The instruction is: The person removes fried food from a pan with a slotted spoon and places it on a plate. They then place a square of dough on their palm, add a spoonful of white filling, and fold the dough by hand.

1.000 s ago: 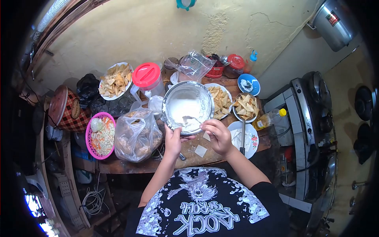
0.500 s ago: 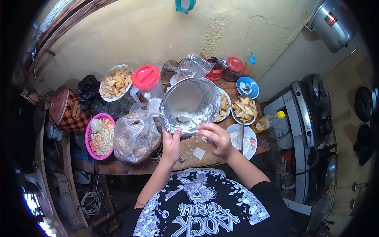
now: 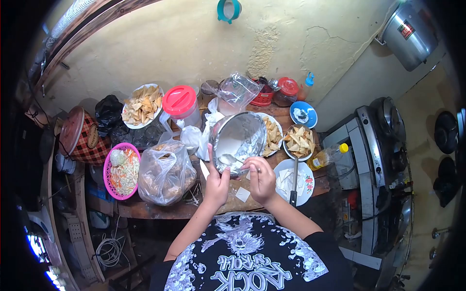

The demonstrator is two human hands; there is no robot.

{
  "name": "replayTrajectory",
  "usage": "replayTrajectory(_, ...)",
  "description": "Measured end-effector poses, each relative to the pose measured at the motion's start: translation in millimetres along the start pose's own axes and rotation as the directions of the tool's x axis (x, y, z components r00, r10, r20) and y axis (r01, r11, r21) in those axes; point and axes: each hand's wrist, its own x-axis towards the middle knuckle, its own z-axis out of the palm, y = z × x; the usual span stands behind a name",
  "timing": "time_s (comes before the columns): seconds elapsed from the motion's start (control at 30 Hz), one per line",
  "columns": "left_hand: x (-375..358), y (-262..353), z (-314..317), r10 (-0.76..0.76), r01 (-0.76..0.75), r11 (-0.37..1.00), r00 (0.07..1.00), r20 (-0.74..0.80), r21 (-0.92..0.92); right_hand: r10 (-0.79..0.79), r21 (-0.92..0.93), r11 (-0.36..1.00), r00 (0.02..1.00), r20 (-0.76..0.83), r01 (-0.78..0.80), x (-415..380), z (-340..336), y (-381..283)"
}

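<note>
A shiny metal bowl [image 3: 245, 127], smeared inside with white paste, is tilted toward me above the wooden table. My left hand [image 3: 218, 186] grips its near left side, thumb at the rim. Between the fingertips of my right hand [image 3: 261, 180] is the handle of a spoon [image 3: 226, 158], whose head lies inside the bowl against the white paste. Below the hands, a small white square sheet [image 3: 243, 194] lies on the tabletop. To the right, a white plate [image 3: 307, 192] carries pale sheets, crossed by the handle [image 3: 294, 182] of a pan.
Folded triangular pastries fill the pan [image 3: 298, 139] and a plate [image 3: 142, 106] at the back left. A plastic bag [image 3: 167, 172] and a pink basket [image 3: 121, 169] of shredded vegetables stand left. An oil bottle [image 3: 327, 156] leans on the right; a red-lidded pitcher [image 3: 179, 104] stands behind.
The bowl has tilted and turned, now showing a narrower opening. Both hands have shifted slightly, the right one lower and left, and the spoon in the bowl shows more clearly.
</note>
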Motion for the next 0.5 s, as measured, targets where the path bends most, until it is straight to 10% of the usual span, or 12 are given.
replayTrajectory(0.17,-1,-17,-1,-0.077,0.078,0.997,0.995,0.069,-0.014,0.515,0.427,0.798,0.849,-0.117,-0.426,-10,13,39)
replayTrajectory(0.5,-6,-53,-2,-0.283,0.285,0.918,0.958,0.049,-0.277,0.876,0.876,0.312,0.468,-0.116,-0.367,-19,-5,71)
